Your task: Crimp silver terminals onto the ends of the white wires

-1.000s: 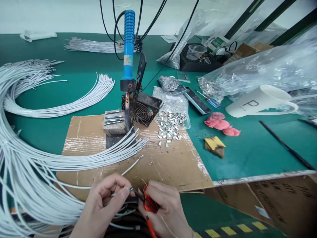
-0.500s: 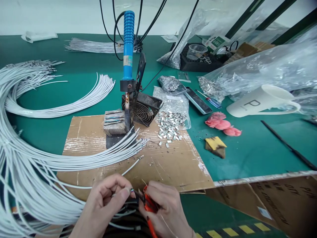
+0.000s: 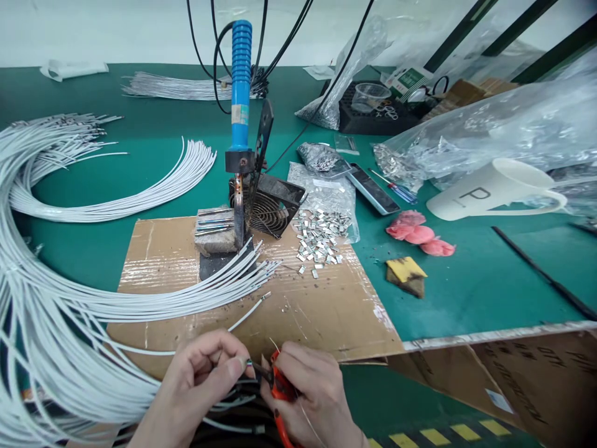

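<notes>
The left hand [image 3: 203, 382] is closing thumb and forefinger together on a cable [image 3: 249, 363], and the cable's tip, with small coloured wires showing, is protruding just past the fingertips toward the right. The right hand [image 3: 310, 386] is wrapping its fingers around a red-handled tool [image 3: 282, 384], whose dark nose is pointing left at that tip; whether the two are touching, one cannot tell. A thin wire [image 3: 308, 415] is running along the right hand. Both hands are working at the near edge of a cardboard sheet [image 3: 336, 323], below a bundle of white cables [image 3: 153, 306] that is sweeping in from the left. Beyond the bundle, a blue-handled soldering iron [image 3: 241, 93] is standing upright, and loose metal connectors [image 3: 321, 239] are lying to its right, partly on a clear bag [image 3: 326, 190]. As to markings, a white mug [image 3: 480, 193] is lying tilted on the tabletop [image 3: 457, 274] and bearing a dark letter "P", with smaller print beneath being too fine to read. A carton [image 3: 522, 379] at lower right is carrying dark printing, of which "QTY" is seemingly showing; its white label [image 3: 499, 400] is remaining illegible. A green-and-white packet [image 3: 408, 81] at the back is displaying print too small to read.
</notes>
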### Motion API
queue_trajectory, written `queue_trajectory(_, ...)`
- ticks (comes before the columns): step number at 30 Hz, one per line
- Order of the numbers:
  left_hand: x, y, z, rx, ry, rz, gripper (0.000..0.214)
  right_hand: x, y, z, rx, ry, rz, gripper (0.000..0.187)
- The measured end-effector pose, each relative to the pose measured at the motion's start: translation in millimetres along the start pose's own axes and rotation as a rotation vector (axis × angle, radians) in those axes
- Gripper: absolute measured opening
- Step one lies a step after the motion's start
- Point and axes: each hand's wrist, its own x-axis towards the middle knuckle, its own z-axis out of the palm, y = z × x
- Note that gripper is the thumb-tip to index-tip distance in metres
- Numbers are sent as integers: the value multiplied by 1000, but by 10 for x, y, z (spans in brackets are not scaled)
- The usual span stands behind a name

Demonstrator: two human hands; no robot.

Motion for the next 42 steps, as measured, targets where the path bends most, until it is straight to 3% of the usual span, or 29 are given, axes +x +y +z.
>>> queue_trajectory(5, 15, -41, 39, 81, 64, 57, 31, -42, -67, 119, 16, 70, 37, 33)
queue_trajectory(9, 1, -81, 36, 173, 102, 136, 23, -99, -74, 201, 69, 146, 149, 38)
queue_trajectory(14, -26, -132, -46, 232, 146, 133, 25, -74, 98, -13, 89, 259, 338, 46)
queue_trajectory(20, -12, -47, -5, 161, 140, 174, 22, -4, 19, -12, 102, -27, 205, 39)
queue_trajectory(23, -14, -10, 12, 137, 132, 163, 22, -21, -30, 33, 99, -91, 140, 36)
queue_trajectory(42, -11, -49, 1, 77, 94, 77, 39, 52, -50, 11, -5, -22, 8, 36)
